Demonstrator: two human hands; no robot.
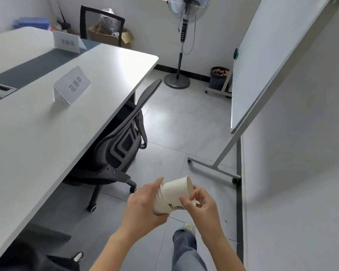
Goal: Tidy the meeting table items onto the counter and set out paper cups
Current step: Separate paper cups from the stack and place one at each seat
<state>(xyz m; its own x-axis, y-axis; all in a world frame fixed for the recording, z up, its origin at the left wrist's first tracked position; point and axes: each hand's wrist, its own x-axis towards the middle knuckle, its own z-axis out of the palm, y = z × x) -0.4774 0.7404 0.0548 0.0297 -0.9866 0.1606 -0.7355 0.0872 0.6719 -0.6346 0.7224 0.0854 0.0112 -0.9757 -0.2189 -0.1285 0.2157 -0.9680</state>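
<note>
The left hand (143,204) wraps around the bottom of a stack of paper cups (173,194). Its fingers curl tight on the stack. The stack lies on its side in the air, low in the middle of the view, with the open end pointing to the right and up. The right hand (201,205) pinches the rim of the outer cup with thumb and fingertips (185,201). It looks like the person wants to pull one cup off the stack.

To do this well, I think the left hand should hold the stack firm but not squash it, since paper cups bend easily. The right hand should pull the one cup straight out along the stack. A small twist may help if the cups stick. It should check that only one cup comes away.

To the left is the long white meeting table (37,133). A clear name sign (71,85) stands on it, and another name sign (67,42) stands farther away. A black chair (125,133) is pushed under the table, just left of the hands. A whiteboard (266,61) leans on the right, and a fan (184,36) stands far back.
</note>
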